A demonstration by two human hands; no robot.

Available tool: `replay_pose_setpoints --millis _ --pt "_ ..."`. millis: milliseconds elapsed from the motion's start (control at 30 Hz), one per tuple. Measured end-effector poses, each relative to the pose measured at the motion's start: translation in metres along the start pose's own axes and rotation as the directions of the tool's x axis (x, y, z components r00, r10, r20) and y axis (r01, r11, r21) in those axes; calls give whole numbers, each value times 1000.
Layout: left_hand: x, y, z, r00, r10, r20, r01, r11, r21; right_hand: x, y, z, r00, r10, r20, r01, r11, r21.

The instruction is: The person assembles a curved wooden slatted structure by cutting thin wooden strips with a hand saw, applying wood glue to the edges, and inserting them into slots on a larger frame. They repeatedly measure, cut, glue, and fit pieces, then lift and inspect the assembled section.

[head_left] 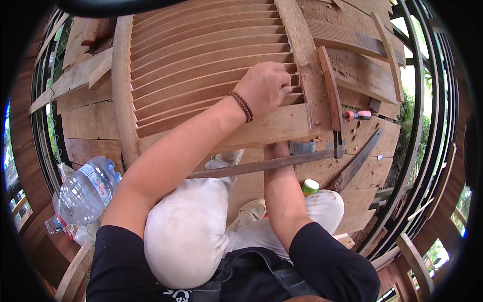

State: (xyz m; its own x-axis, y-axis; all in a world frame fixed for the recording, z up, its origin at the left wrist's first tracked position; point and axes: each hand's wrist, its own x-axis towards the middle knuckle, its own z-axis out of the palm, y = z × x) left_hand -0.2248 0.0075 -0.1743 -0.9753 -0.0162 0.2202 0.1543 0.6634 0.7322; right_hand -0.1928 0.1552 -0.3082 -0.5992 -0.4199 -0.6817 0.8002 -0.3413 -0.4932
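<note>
A louvred wooden panel (309, 65) with rows of thin slats (206, 60) lies in front of me. My left hand (266, 88) is closed at the slats' right ends, beside the right-hand upright; its fingertips dip between two slats, and what they grip is hidden. My right forearm (284, 194) reaches forward beneath the panel's near rail (282, 123), which hides my right hand. A long metal bar (261, 165) with an end piece, like a bar clamp, crosses above that forearm. A reddish wood strip (329, 88) lies along the panel's right edge.
To the right are a red-and-black-handled screwdriver (357, 115), a handsaw (357, 161) and a green container with a white lid (310, 187). A large clear plastic bottle (88, 191) is at the left. Loose boards (362, 83) lie beyond the panel's right side, near a metal railing (422, 100).
</note>
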Motion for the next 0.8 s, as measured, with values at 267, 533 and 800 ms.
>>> replay_pose_setpoints --millis 267,533,800 --pt "0 -1 1 999 -5 37 5 1000 2 2 2 0 1000 9 -1 -9 1000 -4" --pt "3 3 4 997 -68 31 68 998 16 4 9 1 1000 5 -14 -5 1000 11" --pt "8 5 7 999 -40 -21 41 998 38 5 10 5 1000 11 -12 -11 1000 20"
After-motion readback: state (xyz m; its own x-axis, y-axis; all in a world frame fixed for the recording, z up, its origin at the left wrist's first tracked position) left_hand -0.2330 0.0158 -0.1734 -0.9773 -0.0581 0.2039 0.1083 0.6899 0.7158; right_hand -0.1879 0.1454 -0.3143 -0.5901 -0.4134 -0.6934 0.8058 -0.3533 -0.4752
